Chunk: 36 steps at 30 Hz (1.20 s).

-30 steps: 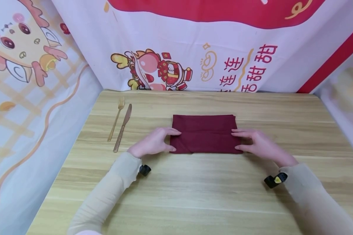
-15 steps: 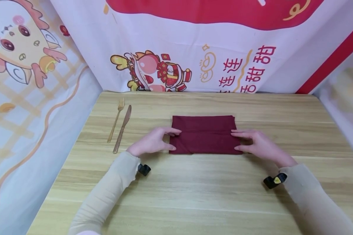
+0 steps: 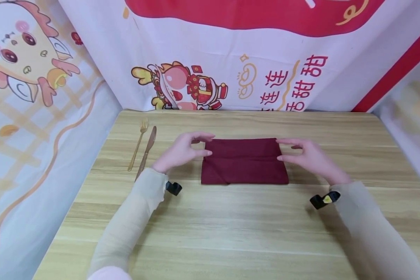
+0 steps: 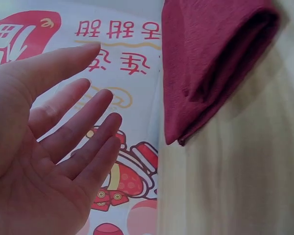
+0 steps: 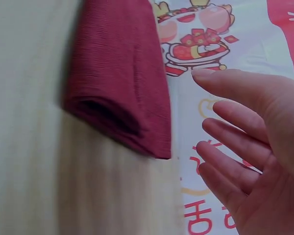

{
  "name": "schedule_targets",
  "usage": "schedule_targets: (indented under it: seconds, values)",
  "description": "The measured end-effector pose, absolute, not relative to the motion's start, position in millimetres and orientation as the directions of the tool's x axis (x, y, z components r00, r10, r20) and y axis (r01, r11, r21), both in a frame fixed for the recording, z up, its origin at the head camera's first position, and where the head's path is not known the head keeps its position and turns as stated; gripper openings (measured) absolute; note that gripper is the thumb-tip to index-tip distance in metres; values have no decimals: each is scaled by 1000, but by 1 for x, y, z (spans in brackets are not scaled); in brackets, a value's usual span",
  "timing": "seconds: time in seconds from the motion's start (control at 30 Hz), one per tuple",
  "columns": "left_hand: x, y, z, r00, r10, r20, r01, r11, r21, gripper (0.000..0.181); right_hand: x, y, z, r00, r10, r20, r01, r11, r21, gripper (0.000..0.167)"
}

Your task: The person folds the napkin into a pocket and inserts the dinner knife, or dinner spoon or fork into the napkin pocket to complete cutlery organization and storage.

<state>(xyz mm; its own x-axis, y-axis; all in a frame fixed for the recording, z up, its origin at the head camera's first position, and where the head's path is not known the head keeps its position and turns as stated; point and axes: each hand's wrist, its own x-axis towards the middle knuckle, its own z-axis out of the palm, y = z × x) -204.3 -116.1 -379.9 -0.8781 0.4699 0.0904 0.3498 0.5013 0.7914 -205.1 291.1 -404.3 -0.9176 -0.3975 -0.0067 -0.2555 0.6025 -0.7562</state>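
Note:
A folded dark red cloth [image 3: 245, 165] lies flat on the wooden table in the head view. Both wrist views show its layered, folded side edges. Above its left far corner is my left hand [image 3: 182, 149], fingers loosely extended, apart from the cloth [image 4: 210, 49] in the left wrist view. My right hand [image 3: 311, 155] hovers at the right far corner in the same relaxed way. In the right wrist view a gap shows between the fingers [image 5: 230, 132] and the cloth [image 5: 117, 73]. Neither hand holds anything.
A gold fork [image 3: 140, 142] and a copper-coloured knife [image 3: 148, 149] lie on the table left of the cloth, the knife's handle end partly behind the left sleeve [image 3: 143, 206]. A printed curtain [image 3: 210, 50] hangs along the table's [image 3: 238, 233] far edge.
Both hands have come up off the cloth's side edges and shifted toward its far corners. The cloth stays folded in the same place.

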Motion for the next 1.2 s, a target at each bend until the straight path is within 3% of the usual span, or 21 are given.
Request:
schedule_targets:
  seconds: [0.6,1.2]
  values:
    - [-262,-111,-364,-901,418,120,337,497,799,47,-252,277,-383,-928,-372,30,-276,630,-726,62]
    - [-269,-108,-415,-906,414,-87,199,598,777,59,-262,263,-427,-887,-461,-25,-319,651,-689,54]
